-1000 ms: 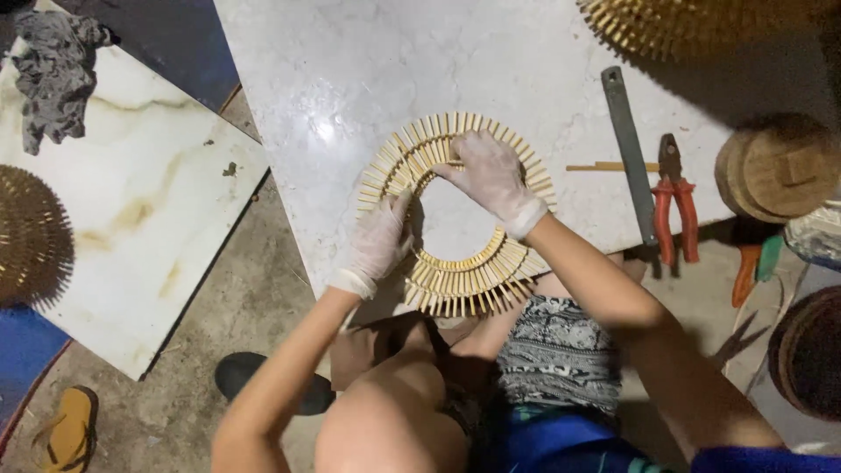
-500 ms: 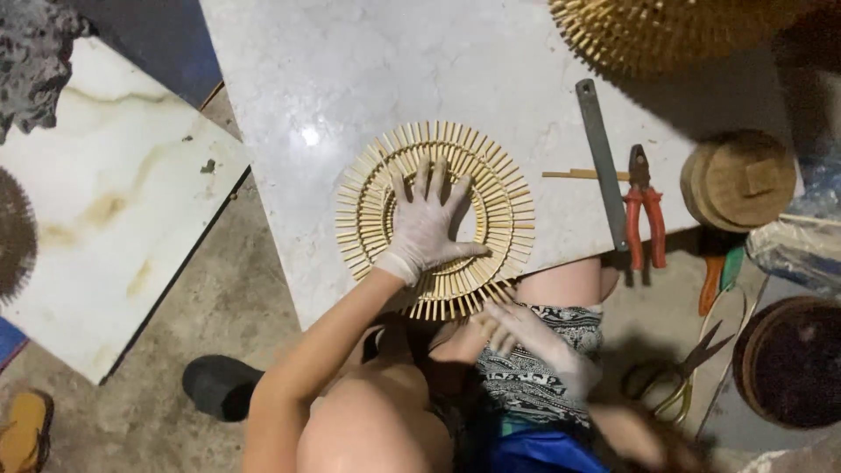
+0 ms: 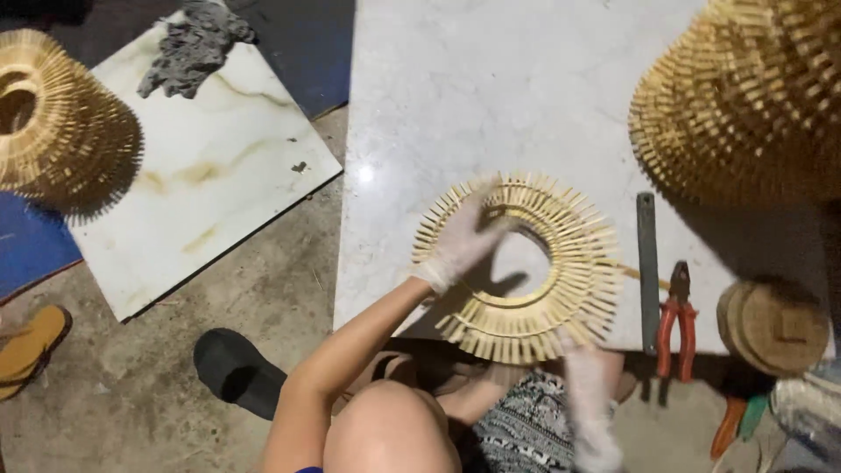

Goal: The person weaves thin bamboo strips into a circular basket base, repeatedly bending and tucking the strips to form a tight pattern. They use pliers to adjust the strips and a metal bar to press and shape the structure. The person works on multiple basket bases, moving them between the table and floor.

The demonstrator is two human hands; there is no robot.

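Far left edge, approx 9 o'clock from the ring: tan sandal (image 3: 31,349) on the concrete, w/ a domed clothespin basket (image 3: 54,118) above it at upper left. Next over, white marble-look tile (image 3: 197,175) lying flat, grey rag (image 3: 194,45) bunched on its top corner. Black shoe (image 3: 238,375) on the floor below the tile, approx 7 o'clock from the ring.

Middle: grey stone slab (image 3: 491,79) as work surface. Clothespin ring (image 3: 519,265) sits near the slab's front edge, lifted/tilted a bit, shadow under it. Left hand (image 3: 462,241), white glove, clamped on the ring's rim at about 10 o'clock, fingers closed over the pegs. Right hand (image 3: 589,394), also gloved, blurred, just below the ring at approx 5 o'clock; can't tell if fingers are spread or closed, or if touching.

Right of the ring, 3 o'clock: flat metal file (image 3: 647,271) lying lengthwise, then red-handled pliers (image 3: 674,324) beside it. Round wooden discs (image 3: 774,327) stacked further right. Big clothespin basket (image 3: 745,96) at approx 1 o'clock, top right corner.
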